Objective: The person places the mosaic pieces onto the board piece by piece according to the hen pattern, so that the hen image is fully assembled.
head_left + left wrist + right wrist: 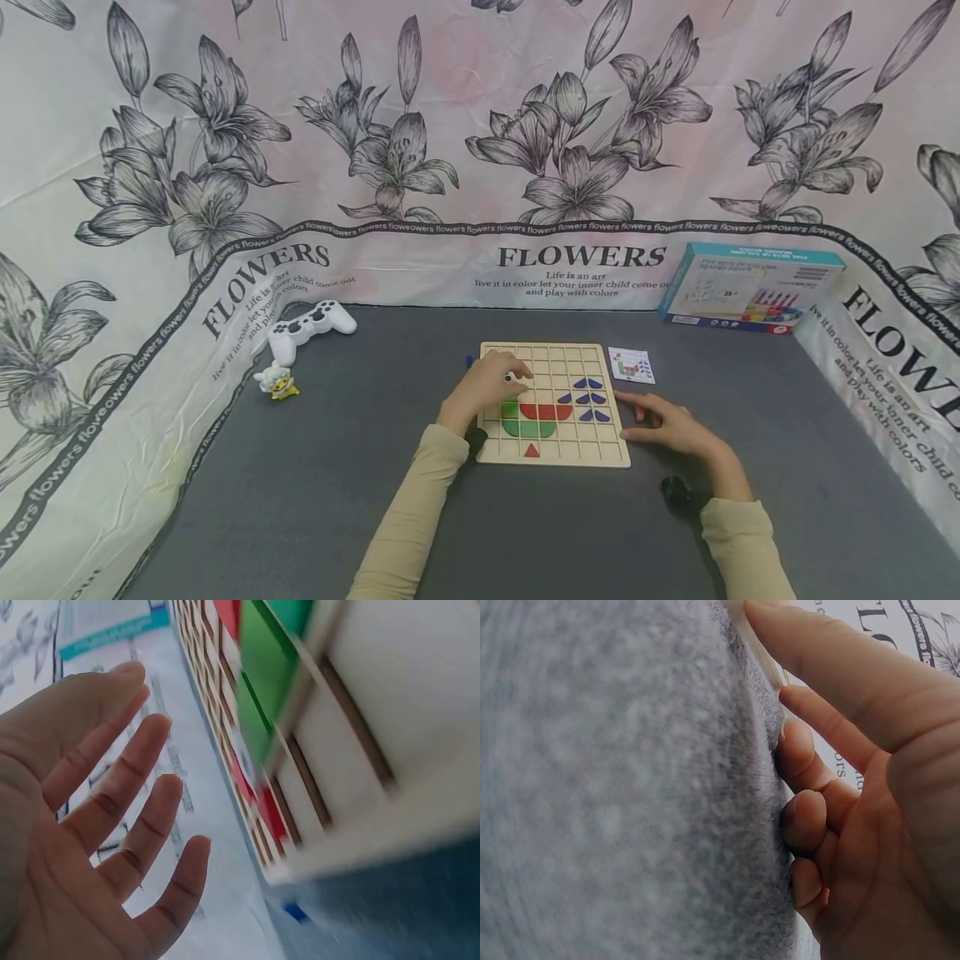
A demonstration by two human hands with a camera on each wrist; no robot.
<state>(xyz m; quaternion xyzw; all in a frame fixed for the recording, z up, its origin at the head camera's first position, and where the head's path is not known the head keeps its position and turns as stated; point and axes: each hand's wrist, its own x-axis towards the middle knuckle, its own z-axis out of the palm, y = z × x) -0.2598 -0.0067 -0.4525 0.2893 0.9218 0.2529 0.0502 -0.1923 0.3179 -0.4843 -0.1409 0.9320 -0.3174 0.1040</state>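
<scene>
A wooden grid board [588,450] lies on the dark table. Green pieces [528,428] and red pieces [551,412] form a rounded shape on it, with a red triangle [532,451] lower down. Several blue pieces [592,399] sit in cells at the right. My left hand [487,383] hovers over the board's left part; in the left wrist view its fingers [142,825] are spread and hold nothing. Beside its fingertips a white piece with a black dot [511,377] shows. My right hand [671,425] touches the board's right edge with thumb and index finger, the others bent.
A small pattern card [632,365] lies just right of the board. Behind it stands a teal-edged box [750,287]. At the left are a white game controller [311,330] and a small figurine [277,381]. A blue piece [470,361] lies by the board's left edge.
</scene>
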